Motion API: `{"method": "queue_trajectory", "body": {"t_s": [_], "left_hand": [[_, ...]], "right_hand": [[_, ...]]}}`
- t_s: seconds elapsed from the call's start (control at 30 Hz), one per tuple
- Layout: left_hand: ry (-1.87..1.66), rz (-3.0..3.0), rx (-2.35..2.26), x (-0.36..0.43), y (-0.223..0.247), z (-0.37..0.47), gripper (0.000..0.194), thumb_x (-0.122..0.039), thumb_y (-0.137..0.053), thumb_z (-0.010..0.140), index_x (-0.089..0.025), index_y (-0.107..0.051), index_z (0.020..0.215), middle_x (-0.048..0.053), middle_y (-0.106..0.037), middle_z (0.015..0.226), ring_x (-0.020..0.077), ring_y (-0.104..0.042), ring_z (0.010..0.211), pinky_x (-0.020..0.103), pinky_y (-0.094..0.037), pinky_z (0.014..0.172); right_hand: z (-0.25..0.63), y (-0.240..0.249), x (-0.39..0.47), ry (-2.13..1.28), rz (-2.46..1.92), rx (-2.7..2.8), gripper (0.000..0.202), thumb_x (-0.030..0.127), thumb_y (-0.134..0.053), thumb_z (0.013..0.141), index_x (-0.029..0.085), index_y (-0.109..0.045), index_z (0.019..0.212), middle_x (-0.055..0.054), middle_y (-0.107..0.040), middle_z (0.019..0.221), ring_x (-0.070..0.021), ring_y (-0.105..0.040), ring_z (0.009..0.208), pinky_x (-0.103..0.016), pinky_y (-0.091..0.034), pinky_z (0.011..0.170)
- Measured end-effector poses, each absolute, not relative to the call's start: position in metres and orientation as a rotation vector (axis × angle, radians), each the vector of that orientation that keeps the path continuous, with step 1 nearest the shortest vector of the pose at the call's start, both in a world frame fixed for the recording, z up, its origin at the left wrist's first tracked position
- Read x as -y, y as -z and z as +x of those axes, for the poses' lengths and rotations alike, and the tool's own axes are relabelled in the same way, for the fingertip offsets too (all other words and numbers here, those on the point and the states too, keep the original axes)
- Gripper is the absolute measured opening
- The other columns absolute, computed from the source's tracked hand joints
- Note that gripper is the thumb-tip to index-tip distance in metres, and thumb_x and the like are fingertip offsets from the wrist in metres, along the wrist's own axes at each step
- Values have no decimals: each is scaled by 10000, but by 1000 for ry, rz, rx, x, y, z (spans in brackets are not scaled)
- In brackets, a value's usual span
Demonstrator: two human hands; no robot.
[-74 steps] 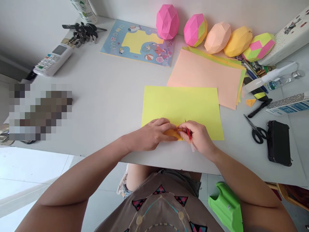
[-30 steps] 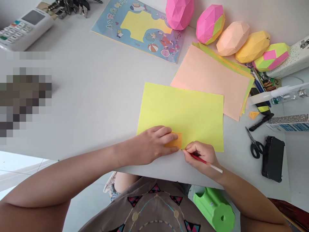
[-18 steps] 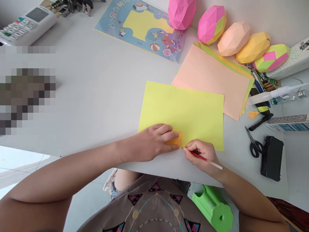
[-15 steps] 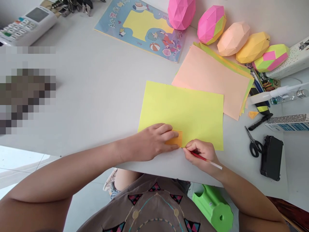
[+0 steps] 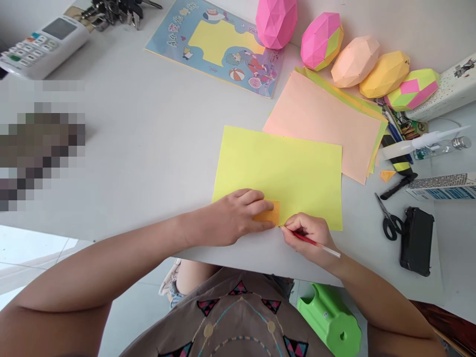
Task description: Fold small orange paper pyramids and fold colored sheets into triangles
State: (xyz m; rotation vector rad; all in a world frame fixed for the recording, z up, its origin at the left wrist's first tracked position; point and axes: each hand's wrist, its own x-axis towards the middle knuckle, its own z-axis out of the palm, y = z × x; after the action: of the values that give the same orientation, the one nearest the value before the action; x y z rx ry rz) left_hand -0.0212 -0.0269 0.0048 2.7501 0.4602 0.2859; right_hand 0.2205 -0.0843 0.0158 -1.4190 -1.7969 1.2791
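Observation:
A yellow-green sheet of paper lies near the front edge of the table. On its lower edge rests a small orange piece of paper. My left hand lies flat over the orange piece with fingers stretched and a little apart, pressing it down and covering its left part. In my right hand is a thin red pen with a clear end, pinched between thumb and fingers. Its tip is by the orange piece's lower right corner, where the fingers partly hide it.
Behind lie peach and other coloured sheets and a blue paper pack. Several faceted paper eggs line the wall. Scissors and a black phone-like object are at right, a card terminal at far left. A green stool stands below.
The camera view has shifted slightly. Both hands, the pen and the papers keep nearly the same positions relative to each other.

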Motion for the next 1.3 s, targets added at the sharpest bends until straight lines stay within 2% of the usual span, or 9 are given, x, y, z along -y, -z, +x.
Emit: {"method": "queue_trajectory", "body": {"t_s": [0.3, 0.5, 0.6, 0.7, 0.77, 0.87, 0.97, 1.13, 1.3], "left_hand": [[-241, 2666, -451, 24, -9, -21, 533, -37, -451, 810, -259, -590, 1274, 81, -507, 1329, 276, -393, 1172, 413, -371, 1008], [-351, 2491, -431, 17, -6, -21, 404, -42, -421, 866, -214, -629, 1167, 119, -550, 1215, 243, -474, 1090, 404, -419, 951], [-541, 2363, -565, 15, 0, -17, 286, -134, -385, 948, -179, -639, 1071, 118, -566, 1090, 194, -524, 988, 354, -449, 891], [-514, 2408, -943, 15, 8, -13, 273, -382, -577, 882, -216, -625, 1093, 101, -552, 1110, 267, -471, 1034, 462, -406, 924], [-477, 2384, -1123, 15, 11, -11, 464, -523, -678, 763, -219, -600, 1105, 99, -524, 1126, 295, -446, 1038, 504, -392, 930], [-472, 2403, -1165, 16, 11, -12, 367, -496, -666, 766, -217, -599, 996, 79, -516, 1065, 274, -455, 990, 500, -409, 902], [-468, 2375, -1164, 17, 6, -14, 221, -411, -677, 751, -219, -592, 821, 46, -540, 981, 244, -485, 932, 467, -426, 876], [-545, 2214, -1186, 15, -2, -26, 290, -454, -647, 727, -207, -529, 630, 29, -604, 851, 218, -546, 845, 404, -446, 829], [-733, 1865, -1385, 10, -20, -65, 468, -641, -460, 813, -183, -550, 790, 50, -630, 767, 195, -592, 714, 304, -459, 645]], "right_hand": [[219, -22, 85, -1321, -1441, 1785, 242, 287, -600, 860, 185, -521, 655, 6, -582, 632, -81, -457, 495, -221, -375, 448], [227, -14, 71, -1644, -1319, 1234, 296, 358, -694, 813, 192, -484, 688, 51, -569, 617, -44, -423, 378, -179, -324, 335], [231, -9, 61, -1742, -1180, 971, 317, 404, -745, 771, 195, -510, 730, 42, -618, 673, -50, -467, 402, -154, -303, 303], [233, -8, 56, -1755, -1104, 897, 334, 498, -678, 819, 195, -544, 775, 8, -656, 732, -83, -566, 495, -171, -394, 347], [238, -9, 54, -1649, -1088, 1019, 363, 555, -522, 908, 200, -560, 840, -21, -679, 754, -123, -628, 555, -224, -480, 413], [256, -7, 48, -1129, -1162, 1508, 317, 468, -428, 977, 211, -613, 950, -78, -714, 931, -194, -696, 855, -383, -585, 754], [278, 1, 39, -515, -1203, 2052, 173, 319, -521, 940, 214, -636, 1017, -121, -665, 1180, -274, -501, 1282, -513, -448, 1036], [280, 18, 37, -294, -1293, 2257, 225, 167, -605, 852, 155, -609, 1077, -192, -580, 1318, -306, -485, 1300, -511, -460, 1034], [245, 25, 59, -232, -1329, 2286, 188, 148, -597, 862, 132, -599, 1049, -226, -559, 1330, -322, -458, 1321, -528, -441, 1048]]}}
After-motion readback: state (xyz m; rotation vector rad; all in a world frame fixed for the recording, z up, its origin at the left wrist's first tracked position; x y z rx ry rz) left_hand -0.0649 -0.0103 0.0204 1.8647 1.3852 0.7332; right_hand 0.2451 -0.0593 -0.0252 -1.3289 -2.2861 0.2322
